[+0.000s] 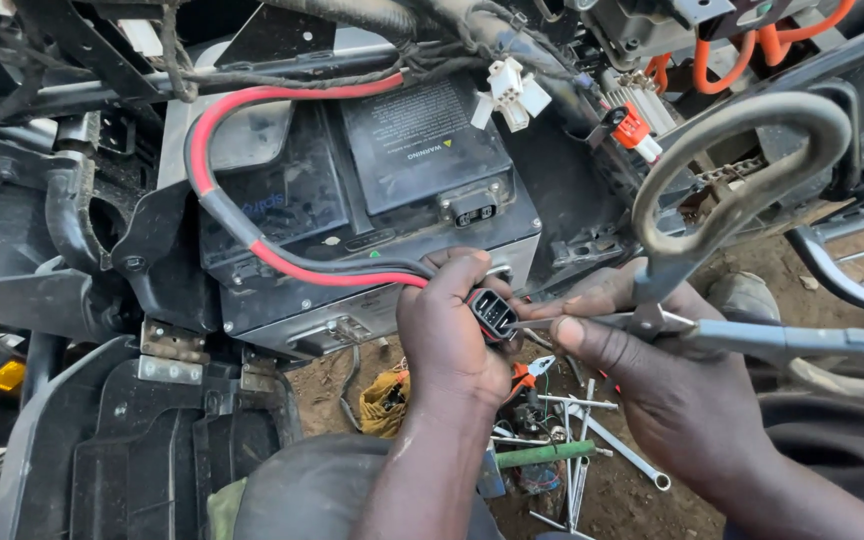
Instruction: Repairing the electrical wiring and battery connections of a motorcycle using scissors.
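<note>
Left hand [449, 335] pinching the black connector [493, 314] by its rigid plastic body, light but the stiff red/black cable [252, 235] tugs toward 10 o'clock. Right hand [652, 375] gripping scissors [742, 200], tips poking the connector face, pins prob fragile imo.

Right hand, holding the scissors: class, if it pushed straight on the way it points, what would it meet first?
Most likely the black connector held by the left hand. The right hand aims the scissors leftward, their tips apparently already at its face; depth is unclear.
</note>
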